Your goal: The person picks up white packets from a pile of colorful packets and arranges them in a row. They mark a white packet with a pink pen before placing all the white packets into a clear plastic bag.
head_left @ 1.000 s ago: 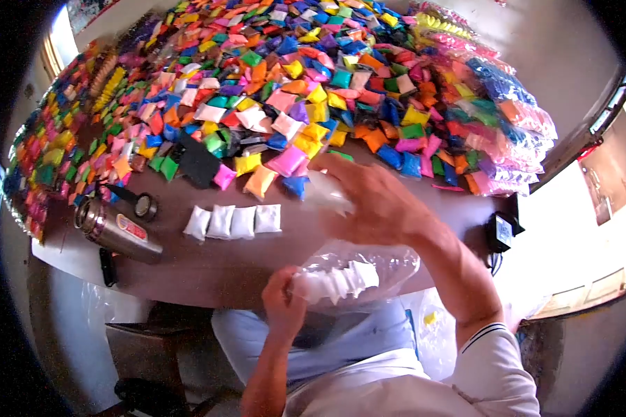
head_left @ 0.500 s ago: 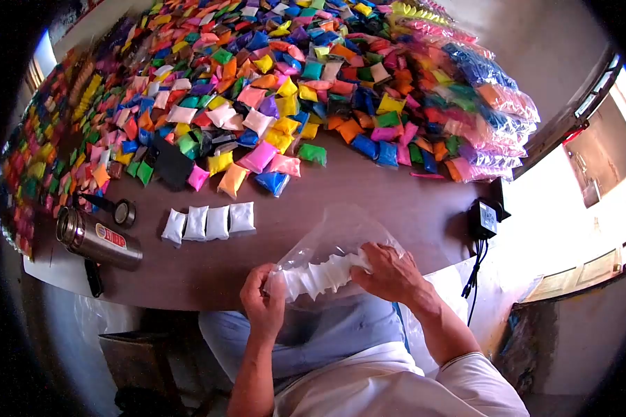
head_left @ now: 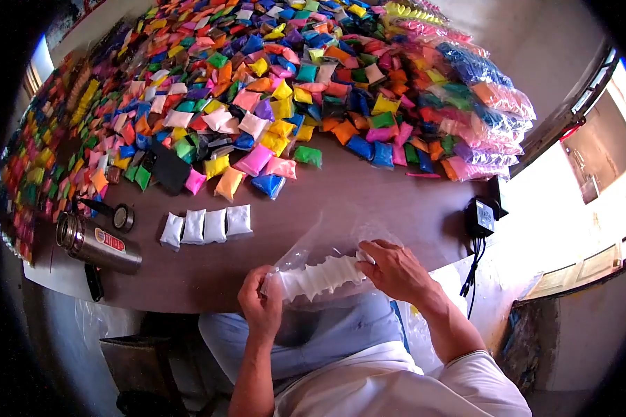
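A clear plastic bag [head_left: 305,254] with a row of white packets [head_left: 320,276] inside is held over the table's front edge. My left hand [head_left: 261,304] grips its left end, thumb against the last packet. At the other end my right hand [head_left: 396,267] is closed on the bag, fingers bent over the plastic beside the row's right end. The packets stand packed face to face, and the fingertips are partly hidden. Beyond my left hand, several loose white packets [head_left: 215,226] lie side by side on the brown table [head_left: 181,281].
A big heap of coloured packets [head_left: 257,90] covers the table's far side. Filled bags [head_left: 497,132] are stacked at right. A steel flask [head_left: 97,243] lies at left by its lid [head_left: 123,217]. A black power adapter [head_left: 480,217] with cables sits at the right edge.
My right hand has drawn slightly back from the row's right end, so more of the last packet shows. My left hand keeps its grip. The view has shifted a little.
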`<state>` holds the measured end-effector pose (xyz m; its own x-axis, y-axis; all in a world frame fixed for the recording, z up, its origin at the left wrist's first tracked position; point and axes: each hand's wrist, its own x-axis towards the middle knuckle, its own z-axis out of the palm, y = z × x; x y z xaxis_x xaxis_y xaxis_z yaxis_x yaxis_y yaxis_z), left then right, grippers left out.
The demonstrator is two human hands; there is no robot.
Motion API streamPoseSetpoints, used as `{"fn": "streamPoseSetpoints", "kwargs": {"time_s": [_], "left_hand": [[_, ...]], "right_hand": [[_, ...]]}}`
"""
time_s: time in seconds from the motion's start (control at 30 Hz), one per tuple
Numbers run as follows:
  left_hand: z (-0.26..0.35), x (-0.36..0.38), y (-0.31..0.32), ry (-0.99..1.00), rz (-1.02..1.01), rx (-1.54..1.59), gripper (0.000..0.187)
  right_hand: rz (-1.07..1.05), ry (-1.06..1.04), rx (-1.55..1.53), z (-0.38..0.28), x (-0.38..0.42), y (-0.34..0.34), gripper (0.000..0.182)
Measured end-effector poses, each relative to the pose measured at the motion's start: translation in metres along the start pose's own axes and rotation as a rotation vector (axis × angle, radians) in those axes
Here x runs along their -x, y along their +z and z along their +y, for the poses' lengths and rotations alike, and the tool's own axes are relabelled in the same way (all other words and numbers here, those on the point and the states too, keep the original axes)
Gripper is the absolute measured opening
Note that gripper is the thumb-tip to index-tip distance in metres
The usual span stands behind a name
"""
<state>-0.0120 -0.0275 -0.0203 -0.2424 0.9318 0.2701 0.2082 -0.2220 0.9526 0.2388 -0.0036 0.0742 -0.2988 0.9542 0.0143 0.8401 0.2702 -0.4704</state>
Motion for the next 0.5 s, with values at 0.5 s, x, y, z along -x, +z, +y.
{"fn": "streamPoseSetpoints", "kwargs": {"time_s": [0.5], "left_hand": [[-0.004,0.002,-0.001,0.014,-0.016,-0.011,0.025]], "right_hand": [[0.003,-0.01,0.059,-0.006,0.004,-0.019,0.015]]}}
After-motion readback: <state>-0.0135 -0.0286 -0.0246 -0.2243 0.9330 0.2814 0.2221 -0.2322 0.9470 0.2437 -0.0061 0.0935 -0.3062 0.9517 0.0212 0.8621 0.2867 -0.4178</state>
